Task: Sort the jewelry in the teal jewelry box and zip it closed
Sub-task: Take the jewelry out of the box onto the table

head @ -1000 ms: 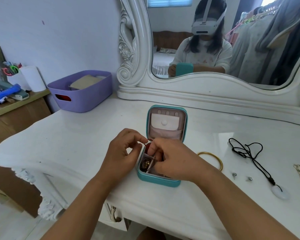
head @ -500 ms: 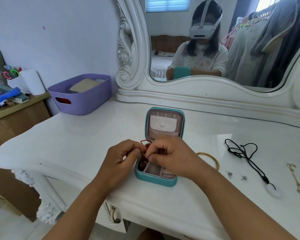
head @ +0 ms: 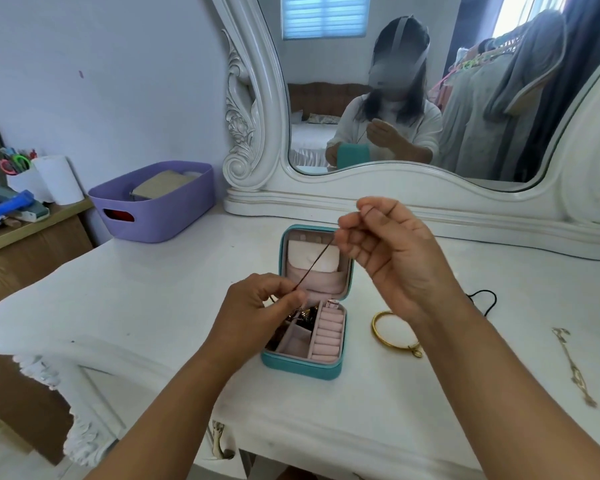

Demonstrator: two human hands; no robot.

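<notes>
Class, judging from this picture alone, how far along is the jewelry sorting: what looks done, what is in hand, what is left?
Done: some jewelry already lies in the open teal box. In hand: the left hand and right hand stretch a thin cord above it. Left: the gold bangle, black cord necklace and chain lie on the table; the box is unzipped.

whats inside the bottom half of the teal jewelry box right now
The teal jewelry box holds a row of pink ring rolls on its right, an empty pink compartment in the middle, and a dark tangle of jewelry at the back. The left hand covers the left compartments.
</notes>
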